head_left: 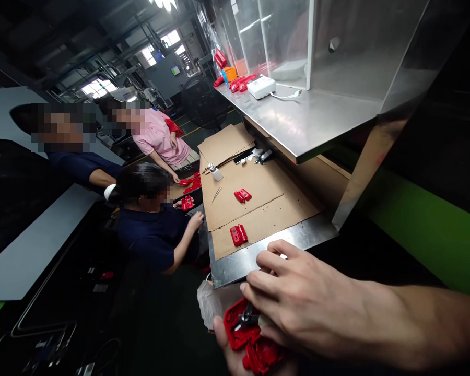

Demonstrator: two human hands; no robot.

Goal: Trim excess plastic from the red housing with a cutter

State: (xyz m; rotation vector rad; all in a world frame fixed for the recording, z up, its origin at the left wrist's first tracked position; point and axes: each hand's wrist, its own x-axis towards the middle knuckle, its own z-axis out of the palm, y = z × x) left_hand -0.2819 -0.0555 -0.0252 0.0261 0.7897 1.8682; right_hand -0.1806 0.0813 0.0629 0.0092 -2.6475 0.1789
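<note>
Lettering on white box (261, 87) up on metal shelf (317, 117) too small to read; same w/ dark marks on red pieces (238, 235) on desk (241, 269). Person's L hand (230, 357) has thumb along side of open red case (231, 339), palm under, grip holding it. R hand (297, 284): grip curled closed on dark tool (246, 317) w/ metal tip, partly hidden. Case is in L palm, below R fingers, near desk edge; tip's at its hollow.

Dim workshop (113, 39), bright windows (98, 87), steel shelf (317, 117), cardboard-covered table (297, 238), probably a fan (203, 102)
</note>
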